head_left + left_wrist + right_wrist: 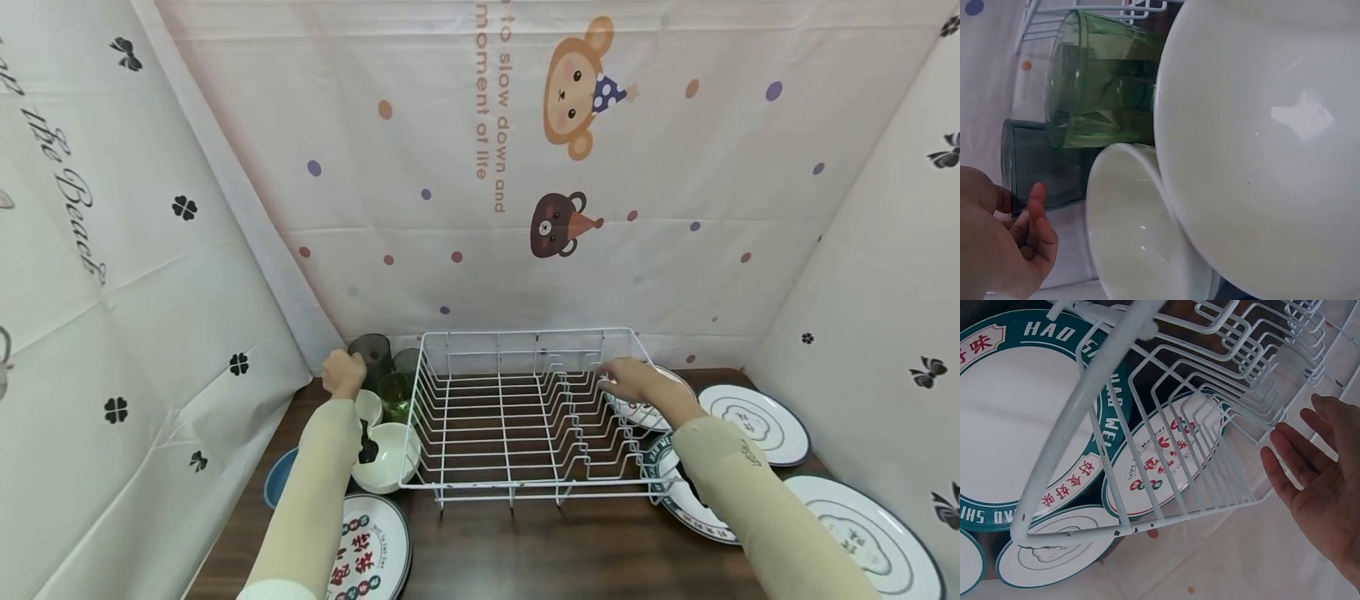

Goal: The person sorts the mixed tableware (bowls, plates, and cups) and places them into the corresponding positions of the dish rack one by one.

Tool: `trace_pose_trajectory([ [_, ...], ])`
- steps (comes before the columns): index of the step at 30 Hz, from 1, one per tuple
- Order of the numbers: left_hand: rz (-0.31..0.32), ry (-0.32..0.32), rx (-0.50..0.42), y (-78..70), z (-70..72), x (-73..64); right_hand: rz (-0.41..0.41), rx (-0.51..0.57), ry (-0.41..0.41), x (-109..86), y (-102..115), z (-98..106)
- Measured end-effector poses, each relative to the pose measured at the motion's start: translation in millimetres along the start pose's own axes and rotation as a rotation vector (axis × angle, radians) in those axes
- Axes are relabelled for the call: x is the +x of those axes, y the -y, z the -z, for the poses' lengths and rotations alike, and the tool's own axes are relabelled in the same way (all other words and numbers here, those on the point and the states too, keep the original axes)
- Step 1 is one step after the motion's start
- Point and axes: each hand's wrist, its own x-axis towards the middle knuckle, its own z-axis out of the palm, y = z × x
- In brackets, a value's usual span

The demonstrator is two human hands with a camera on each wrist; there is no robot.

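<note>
At the back left, my left hand (345, 373) pinches the rim of a dark grey glass (378, 354); in the left wrist view its thumb and curled fingers meet at that rim. A green glass (1107, 87) and a small white bowl (1135, 231) stand close by. My right hand (630, 379) is at the right side of a white wire dish rack (525, 332). The right wrist view shows its fingers (1300, 450) loosely bent beside the wires, holding nothing; whether they touch the rack I cannot tell. No dishes stand in the rack.
A larger white bowl (386, 462), a blue bowl (279, 479) and stacked plates (375, 542) with red lettering sit at left. Green-rimmed plates (757, 425) lie right of the rack, some partly under the right arm. Printed cloth (450, 125) hangs around the brown table (510, 558).
</note>
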Motion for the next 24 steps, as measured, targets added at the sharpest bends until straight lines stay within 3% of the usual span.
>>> trace_pose_trajectory([
  [8,0.048,-0.083,-0.081,-12.0,18.1,-5.5,0.024,-0.013,0.002,-5.3,3,3],
  [13,0.027,-0.128,-0.071,-21.9,37.2,-8.0,0.038,-0.008,-0.002,-11.9,9,10],
  [19,0.005,-0.138,-0.144,-33.5,56.7,-11.7,0.056,-0.015,0.000,-18.1,11,16],
  [24,-0.032,-0.107,-0.241,-36.8,69.9,-13.5,0.039,-0.019,-0.003,-19.2,16,17],
])
